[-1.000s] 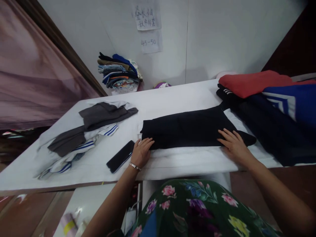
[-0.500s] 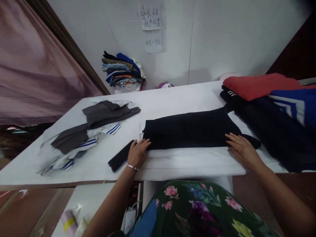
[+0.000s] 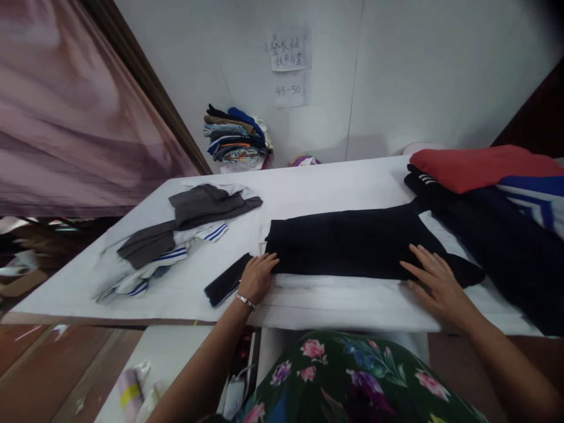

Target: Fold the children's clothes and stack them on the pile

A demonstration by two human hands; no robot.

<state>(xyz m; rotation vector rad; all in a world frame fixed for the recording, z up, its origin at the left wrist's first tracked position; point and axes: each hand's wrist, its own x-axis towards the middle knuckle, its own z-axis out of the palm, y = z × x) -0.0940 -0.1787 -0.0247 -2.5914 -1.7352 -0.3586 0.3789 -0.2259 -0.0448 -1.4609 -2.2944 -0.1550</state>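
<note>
The black garment (image 3: 339, 244) lies flat on the worktop (image 3: 326, 185), nearer the front edge than the far edge, with its long sides roughly parallel to the front edge. Its right end extends toward the dark navy garments (image 3: 502, 252) at the right side of the worktop; the dark tones prevent confirming the boundary at its far right corner. The left hand (image 3: 259, 276) rests at the garment's near left corner, fingers extended and unclenched. The right hand (image 3: 434, 285) lies along the near long edge toward the right end, fingers spread and released. Neither hand shows a pinch of cloth. Handling characteristics, as judged from appearance: light in weight, soft and limp, not fragile. The fabric should drape when raised instead of holding its shape. Slipperiness cannot be determined; any overlapping layers may shift if dragged. Suitable hold points are the near left corner and the near edge toward the right end, taken simultaneously, thumb above and fingers beneath, to limit sagging at the middle. A single-point hold would probably crumple the cloth. Observe clearance from the phone (image 3: 227, 282), which lies just beside the left hand.
</note>
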